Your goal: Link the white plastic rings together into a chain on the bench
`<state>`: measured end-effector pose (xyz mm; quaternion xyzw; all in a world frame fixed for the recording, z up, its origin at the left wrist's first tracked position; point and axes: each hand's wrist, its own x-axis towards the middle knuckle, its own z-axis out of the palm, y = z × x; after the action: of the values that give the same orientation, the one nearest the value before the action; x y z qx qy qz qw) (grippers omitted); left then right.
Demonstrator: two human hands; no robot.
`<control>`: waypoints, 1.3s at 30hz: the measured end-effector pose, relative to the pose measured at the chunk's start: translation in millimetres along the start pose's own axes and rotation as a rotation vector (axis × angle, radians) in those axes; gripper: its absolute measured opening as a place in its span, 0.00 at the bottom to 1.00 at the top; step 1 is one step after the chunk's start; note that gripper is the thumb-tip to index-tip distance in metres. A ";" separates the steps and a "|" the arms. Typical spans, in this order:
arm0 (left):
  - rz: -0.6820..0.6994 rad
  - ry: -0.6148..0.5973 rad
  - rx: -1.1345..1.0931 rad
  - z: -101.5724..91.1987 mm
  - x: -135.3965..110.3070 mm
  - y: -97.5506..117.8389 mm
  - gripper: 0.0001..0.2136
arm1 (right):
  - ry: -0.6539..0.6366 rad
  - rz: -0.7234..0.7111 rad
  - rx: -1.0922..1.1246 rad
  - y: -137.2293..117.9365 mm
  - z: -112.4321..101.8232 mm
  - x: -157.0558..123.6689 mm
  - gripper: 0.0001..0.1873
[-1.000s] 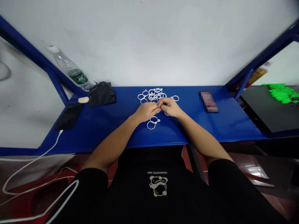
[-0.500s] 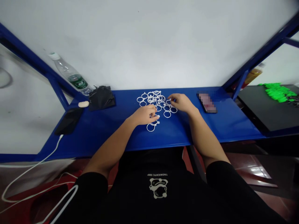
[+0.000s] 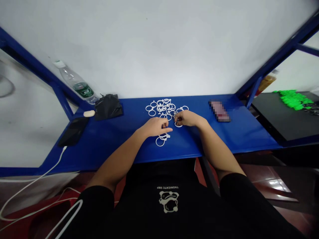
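Several loose white plastic rings [image 3: 164, 108] lie in a heap at the middle back of the blue table [image 3: 112, 139]. My left hand [image 3: 156, 127] rests on the table with its fingers curled, pinching a linked chain of white rings [image 3: 162, 138] that trails toward me. My right hand [image 3: 185, 118] sits just right of it, fingers pinched on a single white ring [image 3: 178, 124] at the near edge of the heap. The two hands are a few centimetres apart.
A water bottle [image 3: 76, 83], a crumpled black bag [image 3: 108, 105] and a small beige object [image 3: 89, 113] stand at the back left. A black phone [image 3: 73, 131] with a white cable lies left; another phone [image 3: 219, 111] lies right. Green parts [image 3: 292, 99] sit on the neighbouring black table.
My hands parted from a joint pinch. The right hand reached right into the heap, then came back toward the left hand with a ring. The left hand stayed on the chain.
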<state>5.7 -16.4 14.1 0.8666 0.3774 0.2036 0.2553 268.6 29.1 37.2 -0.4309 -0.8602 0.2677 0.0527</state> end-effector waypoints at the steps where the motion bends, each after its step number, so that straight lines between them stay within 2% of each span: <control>1: -0.005 0.026 0.006 1.9 1.0 -2.5 0.11 | -0.012 -0.010 -0.012 -0.8 2.0 2.1 0.05; 3: -0.016 0.056 0.011 4.6 2.8 -7.1 0.10 | -0.003 -0.054 -0.006 -4.0 6.1 5.6 0.04; 7: -0.028 0.089 0.020 5.0 4.3 -12.1 0.11 | 0.142 -0.239 0.089 -16.5 15.2 8.8 0.04; 10: -0.029 0.135 0.033 3.8 4.2 -14.0 0.08 | 0.207 -0.301 0.094 -25.5 22.2 9.7 0.04; 15: -0.045 0.231 0.048 2.2 5.6 -17.9 0.07 | 0.263 -0.259 0.105 -29.1 25.1 10.7 0.06; 19: -0.048 0.410 0.095 -0.1 6.2 -17.6 0.08 | 0.288 -0.182 0.154 -24.7 21.3 11.3 0.15; 23: -0.055 0.536 0.068 -2.0 5.2 -15.6 0.09 | 0.282 -0.219 0.162 -24.3 20.8 12.2 0.18; 28: -0.040 0.512 0.051 0.5 5.7 -15.9 0.09 | 0.340 -0.259 0.227 -28.1 23.6 12.1 0.17; 32: -0.009 0.494 0.095 3.3 6.7 -16.7 0.06 | 0.340 -0.284 0.218 -25.5 25.7 13.0 0.12; 39: 0.030 0.456 0.127 6.5 7.2 -16.7 0.05 | 0.338 -0.334 0.178 -22.3 26.5 15.3 0.13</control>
<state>4.6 -3.0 0.2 0.8180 0.4243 0.3738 0.1054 234.7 19.0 23.7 -0.3151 -0.8715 0.2541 0.2769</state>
